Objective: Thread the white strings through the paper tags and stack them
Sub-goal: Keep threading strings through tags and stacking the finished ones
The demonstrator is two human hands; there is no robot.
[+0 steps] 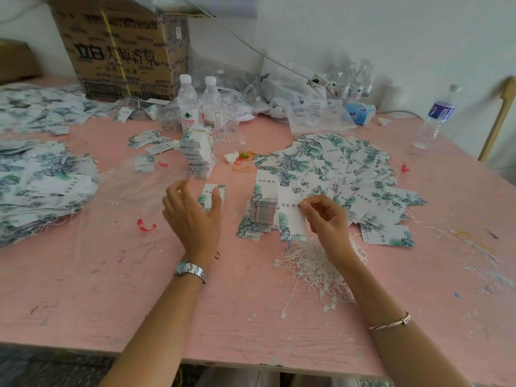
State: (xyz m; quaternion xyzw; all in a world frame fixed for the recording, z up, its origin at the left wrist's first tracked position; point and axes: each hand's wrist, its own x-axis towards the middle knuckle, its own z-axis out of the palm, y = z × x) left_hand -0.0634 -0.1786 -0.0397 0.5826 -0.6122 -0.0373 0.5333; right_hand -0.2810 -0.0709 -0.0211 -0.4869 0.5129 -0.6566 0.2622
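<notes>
Head view only. The right hand (326, 216) pinches one paper tag (290, 219) at its upper edge, fingertips bunched where the hole should be. It looks like lining up a string, but I can't tell if one is actually in the pinch (too fine to see).

The white strings (312, 272) are heaped directly under that wrist, so each reach is short. A neat tag stack (264, 212) sits just left of the held tag, touching it, and is probably the feed pile. Loose tags (349, 169) fan out beyond the fingers.

The left hand (192, 216) is spread and relaxed, gripping nothing. Its thumb rests on a small tag stack (207, 195) just ahead of the palm (likely steadying or squaring it). A taller bundled pile (199, 155) stands farther beyond the left fingers.

A big heap of tags (42, 185) with trailing strings lies well out to the left, presumably finished ones kept clear of the work zone on the pink table (223, 317).
</notes>
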